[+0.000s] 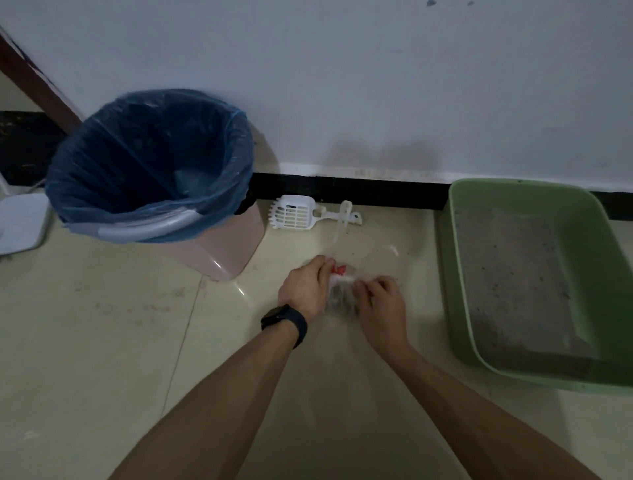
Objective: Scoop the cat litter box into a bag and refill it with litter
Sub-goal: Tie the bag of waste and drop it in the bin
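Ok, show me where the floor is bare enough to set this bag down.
Widest bare floor lies left of the left hand, before the bin. A narrow strip runs between the right hand and litter box. Crowded by the wall: scoop, bag.

Wall: plain pale grey-white surface [376, 85], with two small dark marks [431, 3] at its top edge
Skirting: a black band [376, 190] along the foot of the wall, with a thin white strip [342, 170] just above it
Floor: glossy cream tiles [102, 342], scuffed in places; a thin dark joint line [185, 335] runs across the lower left
Left edge: a dark brown door frame [30, 78] slants down the wall, with a dark speckled patch [24, 147] below it
Light: dim; a soft shadow [376, 154] lies on the wall above the skirting, and small glints [241, 291] show on the tiles
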The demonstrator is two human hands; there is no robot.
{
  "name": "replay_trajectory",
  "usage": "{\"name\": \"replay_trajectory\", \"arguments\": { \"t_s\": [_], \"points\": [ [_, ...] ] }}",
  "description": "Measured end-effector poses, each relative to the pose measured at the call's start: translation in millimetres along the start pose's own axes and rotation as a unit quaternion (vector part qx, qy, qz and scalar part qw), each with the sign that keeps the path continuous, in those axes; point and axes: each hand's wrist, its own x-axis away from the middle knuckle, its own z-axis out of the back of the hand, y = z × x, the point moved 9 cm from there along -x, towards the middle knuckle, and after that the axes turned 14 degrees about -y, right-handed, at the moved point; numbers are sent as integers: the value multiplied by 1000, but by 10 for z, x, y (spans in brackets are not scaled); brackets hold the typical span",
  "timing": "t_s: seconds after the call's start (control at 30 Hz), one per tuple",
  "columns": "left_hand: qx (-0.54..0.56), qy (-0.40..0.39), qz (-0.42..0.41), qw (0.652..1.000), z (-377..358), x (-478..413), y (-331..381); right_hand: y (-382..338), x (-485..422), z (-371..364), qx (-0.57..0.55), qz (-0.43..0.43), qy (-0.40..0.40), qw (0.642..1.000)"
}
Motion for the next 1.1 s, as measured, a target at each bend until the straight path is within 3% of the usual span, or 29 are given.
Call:
{"name": "replay_trajectory", "arguments": {
  "t_s": [0.07,0.27,0.47,0.57,0.7,0.8,0.93,1.0,1.03,1.1],
  "points": [
    [-25,-11,-18,999,-8,23,67,-85,-68,98,-26,-7,34,999],
    [-119,-11,-56,991,55,61,153,-428,-278,191,-93,43,29,994],
    [-68,41,-67,995,205,76,245,-640,-275,193,-95,83,20,992],
    [-46,76,-68,994,283,114,307,-696,-334,218,-111,60,3,992],
    [-260,16,-88,962,197,103,450,-622,-482,25,-52,0,-137,989],
    [-377,-41,-63,923,122,36,376,-516,-416,-163,-106,-34,-224,968],
    [-419,-65,-64,903,41,15,463,-351,-335,-174,-179,-103,-187,960],
    [-402,-71,-96,908,-9,16,554,-227,-360,-117,-240,-134,-144,951],
    [-353,-75,-96,928,1,8,542,-169,-360,-112,-300,-153,-137,932],
    [-162,-67,-66,982,122,-23,424,-110,-346,-172,-439,-184,-148,867]
  ]
}}
